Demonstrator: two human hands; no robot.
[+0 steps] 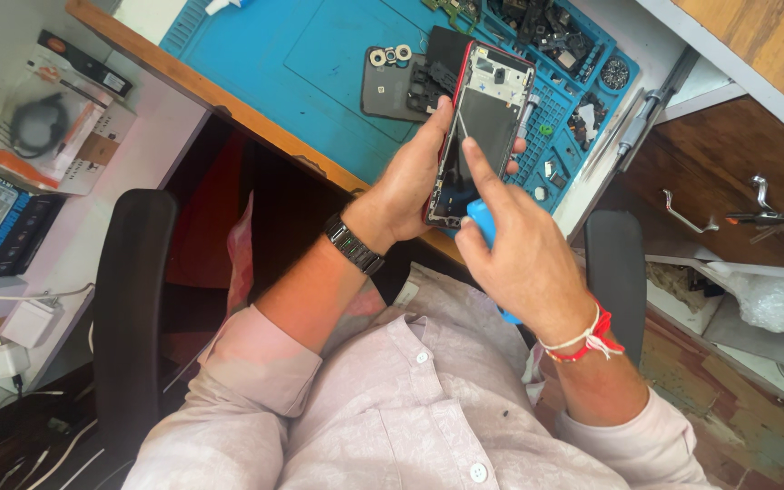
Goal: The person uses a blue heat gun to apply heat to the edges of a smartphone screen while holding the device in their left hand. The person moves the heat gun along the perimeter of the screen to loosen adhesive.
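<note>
The opened smartphone [475,127], red-edged with its back off and its insides showing, is held above the desk edge, clasped in the left hand [415,177]. The right hand [519,259] grips a blue-handled screwdriver [483,222], its tip on the phone's interior. Behind lie the grey back cover [390,86] and blue repair mat [319,63].

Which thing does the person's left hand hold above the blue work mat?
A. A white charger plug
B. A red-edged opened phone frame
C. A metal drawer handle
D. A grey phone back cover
B: the left hand grips the red-edged opened phone frame by its lower part, while the grey phone back cover lies apart on the blue work mat.
</note>
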